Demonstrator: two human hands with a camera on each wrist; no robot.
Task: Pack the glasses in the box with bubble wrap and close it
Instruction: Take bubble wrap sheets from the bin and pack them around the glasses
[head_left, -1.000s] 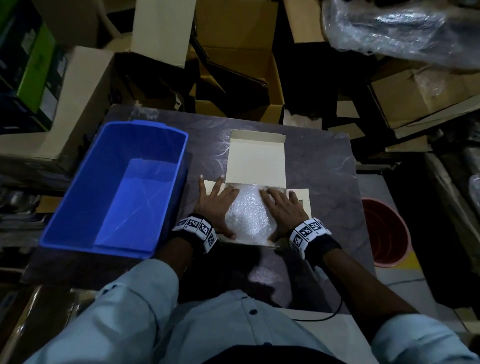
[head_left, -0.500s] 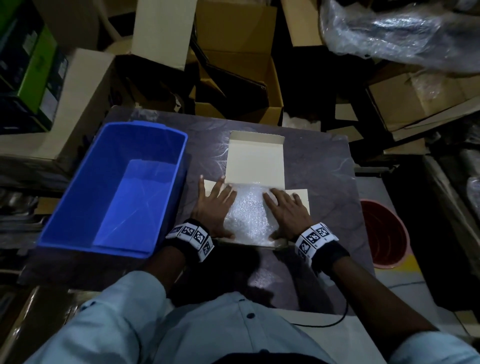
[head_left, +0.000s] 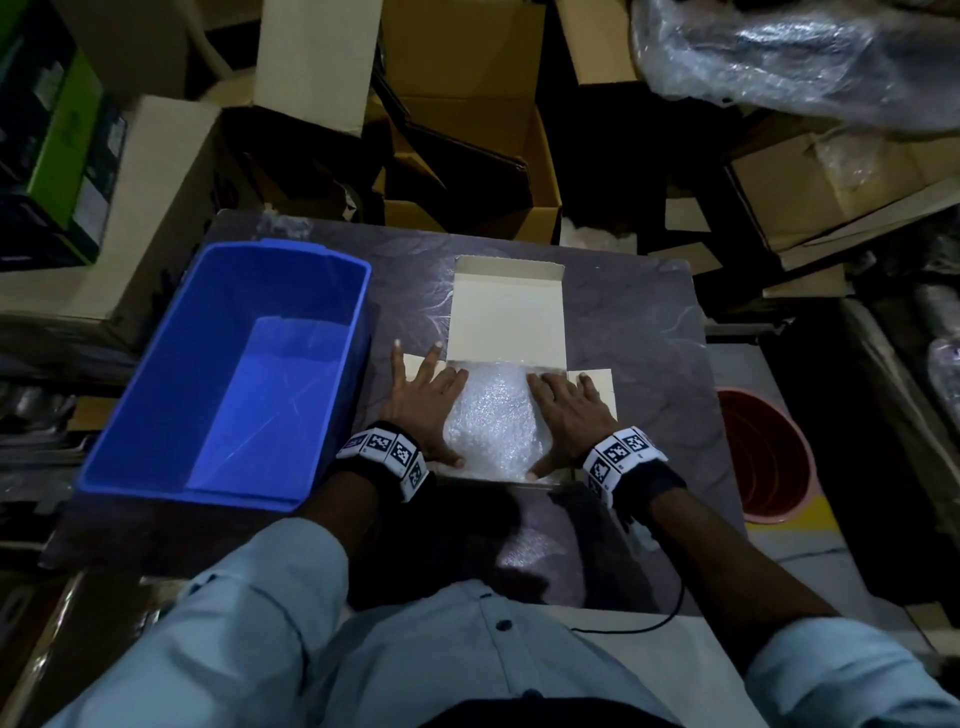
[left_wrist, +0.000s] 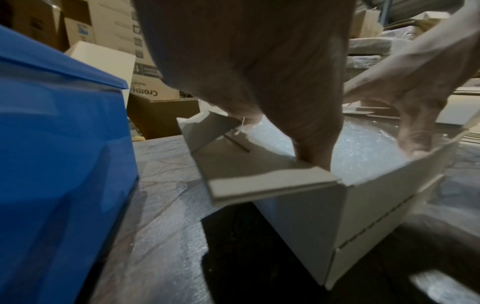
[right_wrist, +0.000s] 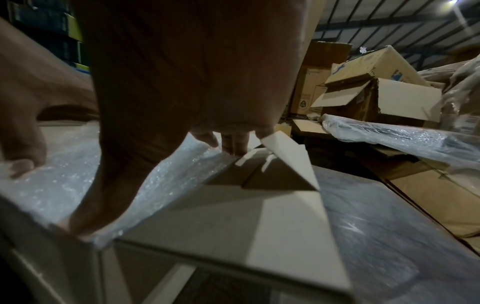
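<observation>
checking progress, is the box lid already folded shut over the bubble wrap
No, the lid lies flat open behind the box, and the bubble wrap is exposed between both hands.

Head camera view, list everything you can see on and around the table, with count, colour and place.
box: one, cream, table centre, lid open.
bubble wrap: one sheet, clear, filling the box.
bin: one, blue, left of the box.
table: one, dark marbled.
bucket: one, red, on the floor to the right.
cardboard cartons: several, brown, behind the table.
plastic-wrapped bundle: one, clear, upper right.
left hand: flat on the wrap's left edge.
right hand: flat on its right edge.
</observation>
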